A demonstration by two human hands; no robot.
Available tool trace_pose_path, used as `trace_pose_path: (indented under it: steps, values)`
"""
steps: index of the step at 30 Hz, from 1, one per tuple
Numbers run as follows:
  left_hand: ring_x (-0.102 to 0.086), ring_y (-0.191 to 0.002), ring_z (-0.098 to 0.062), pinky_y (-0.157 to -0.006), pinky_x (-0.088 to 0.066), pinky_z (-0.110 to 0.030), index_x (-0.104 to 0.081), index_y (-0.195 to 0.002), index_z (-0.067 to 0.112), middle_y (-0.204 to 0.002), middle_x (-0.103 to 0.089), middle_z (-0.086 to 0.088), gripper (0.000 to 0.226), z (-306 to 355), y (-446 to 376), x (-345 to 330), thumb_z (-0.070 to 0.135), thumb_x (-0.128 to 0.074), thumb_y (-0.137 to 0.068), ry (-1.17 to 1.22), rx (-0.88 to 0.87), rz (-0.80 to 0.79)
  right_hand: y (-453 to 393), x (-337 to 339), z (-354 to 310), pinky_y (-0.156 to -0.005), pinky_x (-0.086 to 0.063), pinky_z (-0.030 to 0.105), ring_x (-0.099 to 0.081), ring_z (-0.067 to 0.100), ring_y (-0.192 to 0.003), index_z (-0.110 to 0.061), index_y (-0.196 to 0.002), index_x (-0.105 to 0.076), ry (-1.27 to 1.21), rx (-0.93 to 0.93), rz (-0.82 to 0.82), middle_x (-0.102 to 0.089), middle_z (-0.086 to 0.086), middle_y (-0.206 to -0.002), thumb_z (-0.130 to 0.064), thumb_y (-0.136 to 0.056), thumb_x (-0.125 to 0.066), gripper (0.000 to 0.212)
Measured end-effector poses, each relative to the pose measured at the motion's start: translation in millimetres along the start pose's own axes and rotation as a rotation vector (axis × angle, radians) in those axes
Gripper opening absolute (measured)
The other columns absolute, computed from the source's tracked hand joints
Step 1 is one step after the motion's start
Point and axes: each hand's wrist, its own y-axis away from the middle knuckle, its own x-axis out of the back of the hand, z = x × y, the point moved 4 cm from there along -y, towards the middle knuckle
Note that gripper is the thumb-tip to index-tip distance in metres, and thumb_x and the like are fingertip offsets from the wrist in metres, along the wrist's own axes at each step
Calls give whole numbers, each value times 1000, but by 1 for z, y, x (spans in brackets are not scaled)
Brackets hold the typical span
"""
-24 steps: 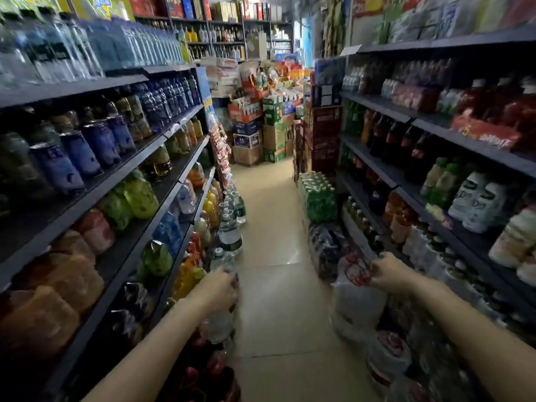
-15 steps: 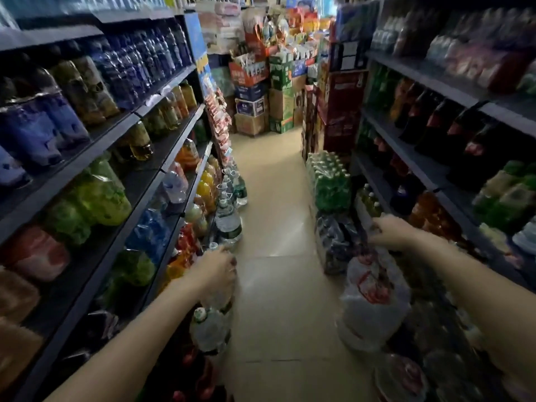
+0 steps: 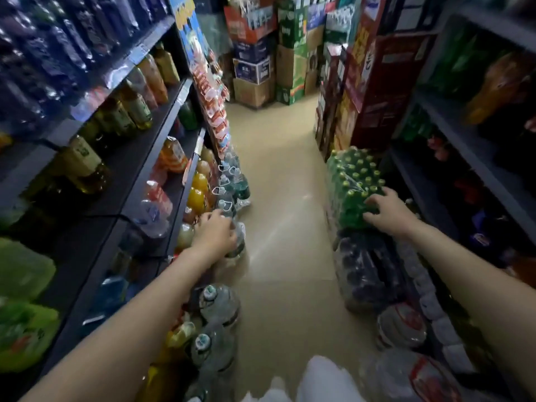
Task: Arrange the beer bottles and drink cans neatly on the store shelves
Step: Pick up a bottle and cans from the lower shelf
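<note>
Green bottle pack (image 3: 352,184) under right hand (image 3: 387,211), seemingly touching.

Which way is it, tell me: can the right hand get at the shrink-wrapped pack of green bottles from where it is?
Probably yes. The right hand already rests with spread fingers on the near top edge of the green bottle pack, and nothing stands between them.

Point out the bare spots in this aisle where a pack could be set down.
The beige floor is bare down the middle, between the water jugs lining the left shelves and the green bottle pack on the right. Shelf boards beside the amber bottle show some room. Both aisle edges are crowded, and cartons block the far end.
</note>
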Motion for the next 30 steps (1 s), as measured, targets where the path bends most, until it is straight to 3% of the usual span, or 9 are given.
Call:
trace_pose_path:
  steps: [4,7,10,14,18,25,30]
  values:
    - [-21,-136,-30,-110,-23,-44,-59,-112,14,-147,-32,-8,27,25,-129,26,24,-49,-89,-10,-86,70,-115,47,-29,-108,-26,39,-26,37,-134,1,-122,-54,-142,14,328,-23,18,-150,-18,-93,-53,35]
    - [-15,-139,-28,-112,-20,-45,-58,-115,16,-147,-31,-7,28,42,-239,36,24,-49,-89,-81,-174,34,-218,66,-45,-108,-19,33,-24,36,-135,2,-117,-59,-148,70,452,-31,21,-146,-17,-92,-54,32]
    - [-16,-138,-27,-110,-19,-43,-56,-121,16,-146,-33,-7,33,47,-346,45,24,-48,-90,-142,-135,-13,-326,76,-55,-108,-15,31,-20,34,-136,0,-113,-61,-178,59,430,-31,21,-145,-18,-90,-56,29]
    - [-22,-134,-28,-107,-22,-40,-57,-120,15,-138,-39,-7,33,52,-463,69,25,-46,-91,-158,-58,-56,-462,96,-82,-113,-13,38,-13,33,-139,-4,-114,-59,-188,30,303,-26,20,-148,-22,-90,-56,30]
    - [-24,-134,-27,-108,-20,-38,-57,-120,19,-140,-39,-6,33,54,-576,106,27,-48,-89,-198,-111,5,-593,116,-133,-109,-17,31,-18,32,-138,-6,-115,-60,-205,105,253,-30,18,-146,-21,-89,-56,30]
    - [-26,-133,-35,-109,-22,-41,-52,-126,18,-138,-38,-9,40,9,-809,126,38,-47,-92,-227,45,-135,-828,119,-187,-111,-17,36,-12,31,-141,-8,-115,-60,-129,138,179,-26,19,-150,-26,-90,-56,32]
    - [-23,-135,-32,-112,-16,-41,-57,-117,14,-137,-40,-7,33,-4,-958,172,29,-45,-91,-188,16,-88,-966,160,-225,-113,-14,42,-14,31,-141,-11,-113,-62,-157,102,165,-27,15,-150,-27,-89,-57,29]
